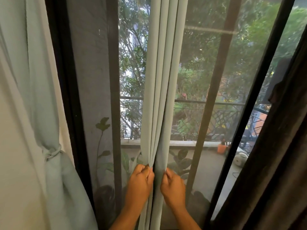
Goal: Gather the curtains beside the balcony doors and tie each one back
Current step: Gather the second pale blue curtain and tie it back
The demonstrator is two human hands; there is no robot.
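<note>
Dark-framed balcony doors (114,80) fill the view, with a railing (207,102) and leafy trees behind the glass. A pale green curtain (159,80) hangs down the middle of the doors, bunched into narrow vertical folds. The left hand (140,181) has its fingers curled round the folds on one side, and the right hand (172,186) pinches the curtain's other edge just beside it (the two hands nearly touch, with only a strip of fabric between them). Above the grip the folds run straight up; below it the fabric drops between the forearms. Well to the left of the hands, a second pale curtain (38,105) is already cinched by a knotted tie-back (51,152). Far to the right of the grip hangs a dark brown drape (274,163). Beyond the glass, right of the hands, an orange pot (221,148) sits by the balcony ledge
</note>
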